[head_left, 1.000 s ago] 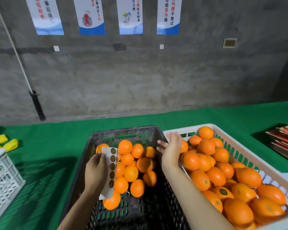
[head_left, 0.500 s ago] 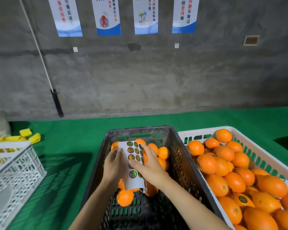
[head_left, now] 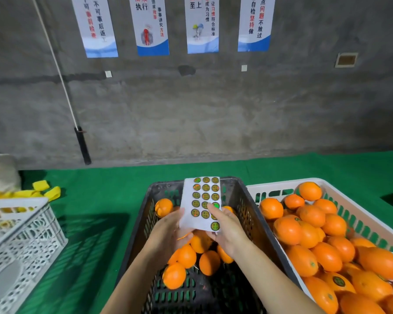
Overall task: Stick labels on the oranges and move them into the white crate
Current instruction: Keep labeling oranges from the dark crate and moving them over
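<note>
Two hands work above the black crate (head_left: 247,200). Left hand (head_left: 166,232) grips the lower left edge of the label sheet (head_left: 202,198); right hand (head_left: 227,227) pinches its lower right edge, thumb on the stickers. Sheet upright over the crate's middle. Loose oranges (head_left: 186,256) lie inside the black crate. White crate (head_left: 281,183) touches its right side, heaped with fruit (head_left: 302,260).

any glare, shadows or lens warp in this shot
Head view: wide-angle bend tilts the blue-and-white wall posters outward; round foil stickers on the white paper label sheet glint rainbow; the black plastic crate throws a slatted shadow left onto the green cloth.
</note>
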Motion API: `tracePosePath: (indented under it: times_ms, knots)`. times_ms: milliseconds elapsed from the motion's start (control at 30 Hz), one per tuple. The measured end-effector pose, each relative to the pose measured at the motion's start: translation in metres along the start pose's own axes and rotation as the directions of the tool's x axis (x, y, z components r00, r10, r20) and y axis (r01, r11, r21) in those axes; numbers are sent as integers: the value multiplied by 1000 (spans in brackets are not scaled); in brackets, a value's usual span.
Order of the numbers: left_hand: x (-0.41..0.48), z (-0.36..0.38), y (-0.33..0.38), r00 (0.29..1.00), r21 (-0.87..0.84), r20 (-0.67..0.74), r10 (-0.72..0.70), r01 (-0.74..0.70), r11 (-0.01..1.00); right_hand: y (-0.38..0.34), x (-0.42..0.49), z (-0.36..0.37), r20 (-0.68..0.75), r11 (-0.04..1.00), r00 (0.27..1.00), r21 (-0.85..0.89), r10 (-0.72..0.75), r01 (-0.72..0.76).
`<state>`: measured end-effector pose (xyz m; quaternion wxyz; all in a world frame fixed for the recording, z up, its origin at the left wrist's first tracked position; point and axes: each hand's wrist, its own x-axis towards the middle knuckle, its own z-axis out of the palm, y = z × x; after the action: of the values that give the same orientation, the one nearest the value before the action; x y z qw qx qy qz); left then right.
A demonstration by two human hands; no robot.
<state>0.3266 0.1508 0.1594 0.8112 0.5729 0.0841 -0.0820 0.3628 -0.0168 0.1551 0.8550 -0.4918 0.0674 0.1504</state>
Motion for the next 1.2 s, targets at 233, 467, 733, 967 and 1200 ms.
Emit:
tracePosePath:
  times_ms: [233,467,733,967,1200]
  knots:
    - [4,-4,-11,990,124,-82,118,-107,986,10,1,-1,-169,780,919,-595,-357,194]
    - [1,-2,-13,974,269,-125,188,-149,951,21,-13,5,363,64,761,-883,-537,466]
    - [2,0,-13,969,372,-77,236,-192,908,19,-10,3,327,287,789,-803,-520,522]
    - [-5,-6,-14,863,784,117,491,-384,487,20,-7,-1,341,395,843,-768,-415,505]
    - [-5,-9,-12,923,754,95,373,-311,578,25,-4,-5,372,384,856,-777,-358,498]
